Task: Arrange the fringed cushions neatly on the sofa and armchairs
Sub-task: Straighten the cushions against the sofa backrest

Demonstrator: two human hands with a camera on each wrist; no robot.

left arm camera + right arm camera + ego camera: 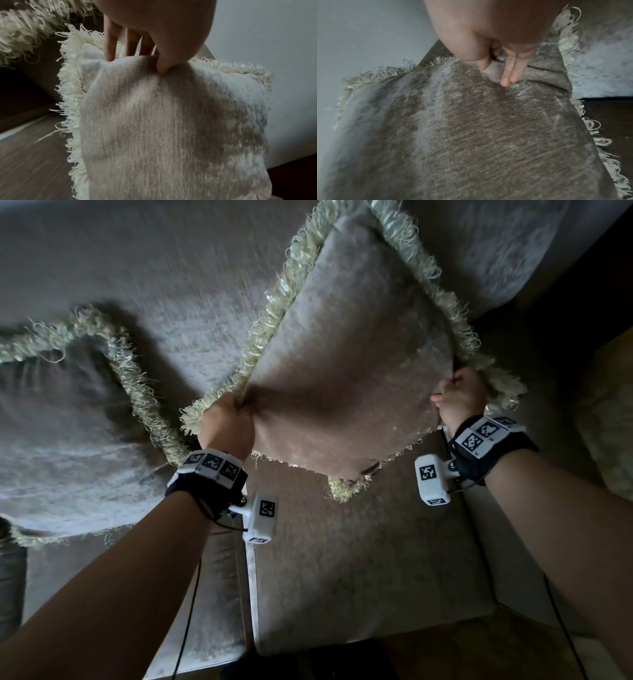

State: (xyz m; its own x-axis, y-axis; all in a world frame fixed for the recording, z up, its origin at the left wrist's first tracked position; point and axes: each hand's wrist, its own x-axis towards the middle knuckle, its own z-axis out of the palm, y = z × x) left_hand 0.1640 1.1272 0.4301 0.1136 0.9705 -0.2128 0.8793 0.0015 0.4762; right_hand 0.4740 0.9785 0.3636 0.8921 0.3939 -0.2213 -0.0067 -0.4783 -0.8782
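Both hands, left hand (226, 419) and right hand (460, 397), pinch opposite edges of the fringed cushion (346, 371).

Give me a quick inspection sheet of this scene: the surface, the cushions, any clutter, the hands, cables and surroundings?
Surface: beige sofa seat, bare under the hands.
Job's things: held cushion, brown with pale fringe, lifted over the seat; second fringed cushion lies to the left against the backrest.
Clutter: nothing seen.
Hands: left hand pinches the held cushion's near-left corner, thumb in front, fingers behind; right hand grips its right edge, two fingers pressed into the fabric.
Cables: black cable hangs from the left wrist band; another runs down from the right.
Surroundings: dark floor in front of the sofa; pale wall in the wrist views.
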